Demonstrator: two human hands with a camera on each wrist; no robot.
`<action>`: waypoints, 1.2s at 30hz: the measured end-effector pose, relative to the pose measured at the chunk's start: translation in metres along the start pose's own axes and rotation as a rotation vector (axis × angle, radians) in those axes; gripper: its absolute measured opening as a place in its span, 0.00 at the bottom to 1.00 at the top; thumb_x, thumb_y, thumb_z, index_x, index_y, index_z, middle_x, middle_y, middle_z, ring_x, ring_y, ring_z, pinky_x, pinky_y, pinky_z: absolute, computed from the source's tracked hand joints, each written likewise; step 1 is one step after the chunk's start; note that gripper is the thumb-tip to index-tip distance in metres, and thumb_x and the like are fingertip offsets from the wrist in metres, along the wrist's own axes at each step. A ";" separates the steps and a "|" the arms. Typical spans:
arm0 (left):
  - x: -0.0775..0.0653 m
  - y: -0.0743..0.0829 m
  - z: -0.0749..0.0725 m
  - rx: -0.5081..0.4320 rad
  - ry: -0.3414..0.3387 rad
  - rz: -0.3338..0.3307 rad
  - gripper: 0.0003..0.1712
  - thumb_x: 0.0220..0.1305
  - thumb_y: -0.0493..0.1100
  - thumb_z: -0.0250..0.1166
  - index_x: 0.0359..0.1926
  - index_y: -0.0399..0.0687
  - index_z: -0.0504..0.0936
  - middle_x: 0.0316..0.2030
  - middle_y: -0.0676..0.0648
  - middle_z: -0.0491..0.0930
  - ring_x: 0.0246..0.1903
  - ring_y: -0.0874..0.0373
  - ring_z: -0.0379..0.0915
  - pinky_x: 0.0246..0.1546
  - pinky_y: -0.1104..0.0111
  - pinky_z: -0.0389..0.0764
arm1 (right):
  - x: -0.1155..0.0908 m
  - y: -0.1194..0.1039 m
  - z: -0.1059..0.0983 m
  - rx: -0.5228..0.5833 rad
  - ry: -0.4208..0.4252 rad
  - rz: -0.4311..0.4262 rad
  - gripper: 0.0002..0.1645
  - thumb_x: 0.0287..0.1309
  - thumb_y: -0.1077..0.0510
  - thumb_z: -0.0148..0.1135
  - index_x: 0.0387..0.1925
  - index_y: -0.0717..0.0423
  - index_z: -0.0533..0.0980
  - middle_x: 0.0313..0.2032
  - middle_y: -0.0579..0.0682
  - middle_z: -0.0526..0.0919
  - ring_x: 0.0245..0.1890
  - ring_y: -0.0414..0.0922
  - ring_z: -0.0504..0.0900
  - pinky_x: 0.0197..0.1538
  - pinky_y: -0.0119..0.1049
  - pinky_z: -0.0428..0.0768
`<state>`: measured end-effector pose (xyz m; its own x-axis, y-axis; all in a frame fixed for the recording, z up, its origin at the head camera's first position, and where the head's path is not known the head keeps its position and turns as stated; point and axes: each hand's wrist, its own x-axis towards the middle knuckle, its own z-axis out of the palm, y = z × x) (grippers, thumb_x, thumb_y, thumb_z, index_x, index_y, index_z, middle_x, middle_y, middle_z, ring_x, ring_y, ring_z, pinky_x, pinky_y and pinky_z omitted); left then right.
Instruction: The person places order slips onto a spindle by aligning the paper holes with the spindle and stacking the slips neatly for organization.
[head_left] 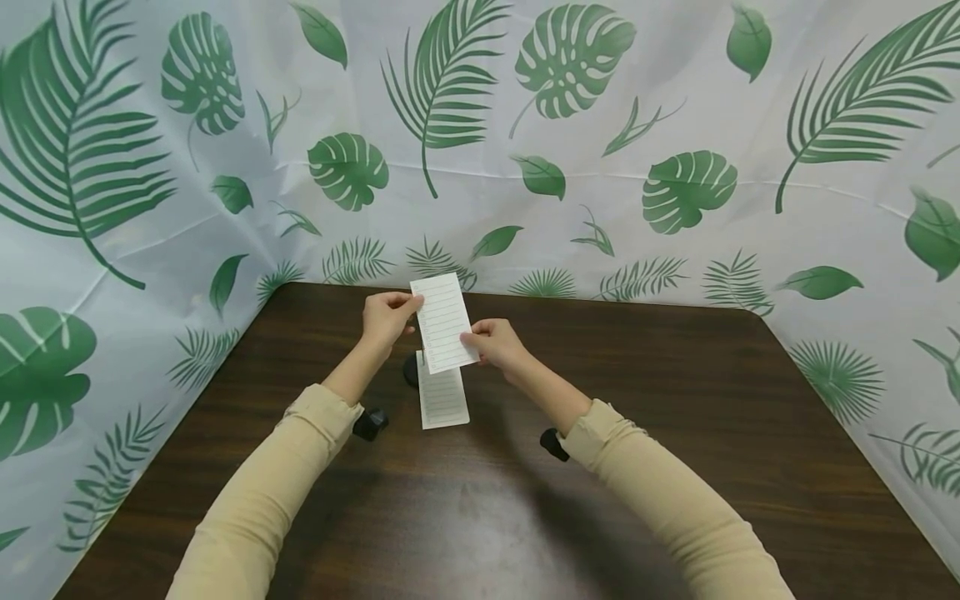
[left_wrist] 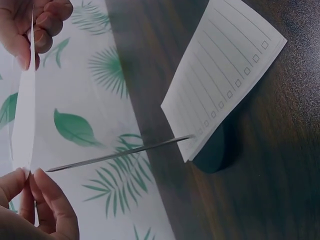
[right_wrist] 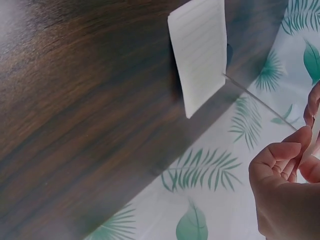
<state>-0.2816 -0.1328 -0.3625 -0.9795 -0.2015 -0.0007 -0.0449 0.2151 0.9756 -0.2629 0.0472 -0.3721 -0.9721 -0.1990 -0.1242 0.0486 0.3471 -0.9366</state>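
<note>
A white lined sheet (head_left: 444, 321) with a column of small checkboxes is held up by both hands. My left hand (head_left: 387, 317) pinches its left edge near the top, thumb in front. My right hand (head_left: 498, 343) grips the lower right edge. Below it, a stack of similar lined sheets (head_left: 442, 400) sits pierced by a thin metal spike (left_wrist: 120, 152), which rises from a round black base (left_wrist: 212, 152). In the left wrist view the held sheet (left_wrist: 24, 120) appears nearly edge-on, beyond the spike's tip. The stack largely covers the base.
A dark wood table (head_left: 675, 417) extends all round the spike holder. White cloth with green leaf prints (head_left: 465, 208) hangs behind it and along the sides. Black wrist devices (head_left: 370, 423) sit under both forearms, by the rolled beige sleeves (head_left: 262, 483).
</note>
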 end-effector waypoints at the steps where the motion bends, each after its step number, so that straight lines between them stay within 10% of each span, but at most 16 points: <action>1: 0.000 0.000 0.000 0.006 0.007 0.006 0.17 0.62 0.44 0.63 0.45 0.34 0.82 0.28 0.54 0.75 0.28 0.63 0.70 0.26 0.75 0.83 | 0.001 0.000 0.001 0.001 0.002 0.003 0.11 0.63 0.63 0.55 0.36 0.71 0.76 0.24 0.48 0.78 0.20 0.37 0.73 0.23 0.26 0.72; 16: 0.005 -0.012 0.003 0.059 0.068 -0.021 0.15 0.60 0.44 0.65 0.42 0.37 0.85 0.45 0.40 0.81 0.28 0.63 0.70 0.21 0.78 0.79 | 0.004 0.010 0.008 -0.001 -0.004 0.050 0.12 0.63 0.61 0.56 0.36 0.69 0.76 0.23 0.47 0.77 0.21 0.37 0.73 0.25 0.27 0.73; 36: 0.001 -0.017 0.002 0.085 0.056 0.027 0.14 0.60 0.43 0.65 0.41 0.36 0.84 0.33 0.44 0.82 0.23 0.66 0.73 0.21 0.79 0.80 | 0.001 0.012 0.010 0.009 -0.010 0.044 0.11 0.63 0.62 0.56 0.33 0.69 0.76 0.22 0.46 0.76 0.20 0.37 0.73 0.32 0.39 0.78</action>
<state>-0.2824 -0.1351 -0.3800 -0.9681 -0.2474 0.0397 -0.0377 0.3008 0.9529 -0.2613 0.0418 -0.3870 -0.9667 -0.1928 -0.1685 0.0934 0.3473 -0.9331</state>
